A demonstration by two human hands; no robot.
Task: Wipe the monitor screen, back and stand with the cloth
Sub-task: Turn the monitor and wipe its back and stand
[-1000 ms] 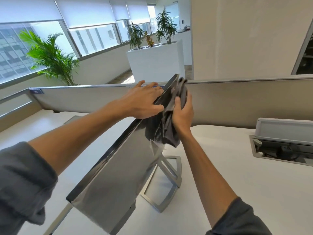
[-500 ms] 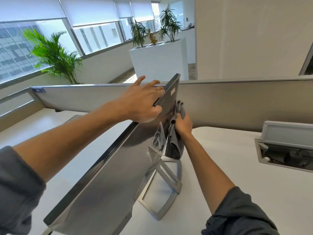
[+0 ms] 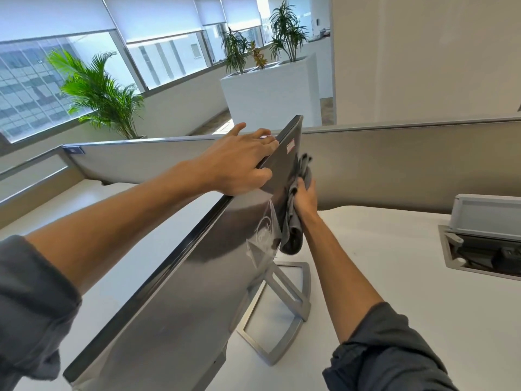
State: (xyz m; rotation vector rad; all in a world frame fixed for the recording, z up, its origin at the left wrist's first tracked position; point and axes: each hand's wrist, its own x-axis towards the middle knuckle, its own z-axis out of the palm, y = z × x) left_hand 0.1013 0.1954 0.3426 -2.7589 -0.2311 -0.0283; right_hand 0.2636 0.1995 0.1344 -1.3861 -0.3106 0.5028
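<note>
The silver monitor (image 3: 174,300) stands on the white desk with its grey back facing me; the screen is hidden on the far side. My left hand (image 3: 239,165) grips its top edge near the far corner, fingers over the front. A dark grey cloth (image 3: 293,218) is bunched in my right hand (image 3: 306,198), which presses it against the back panel near the far edge, just above a clear plastic bag (image 3: 263,235) hanging there. The open-frame metal stand (image 3: 282,306) rests on the desk below.
A grey partition (image 3: 408,162) runs along the desk's far side. An open cable box with a raised lid (image 3: 485,238) is set into the desk at right. Potted plants and a white planter (image 3: 270,94) stand beyond by the windows.
My right hand slid the cloth down the back from the top corner, then slightly up again. The view has shifted closer. My left hand keeps its hold on the top edge.
</note>
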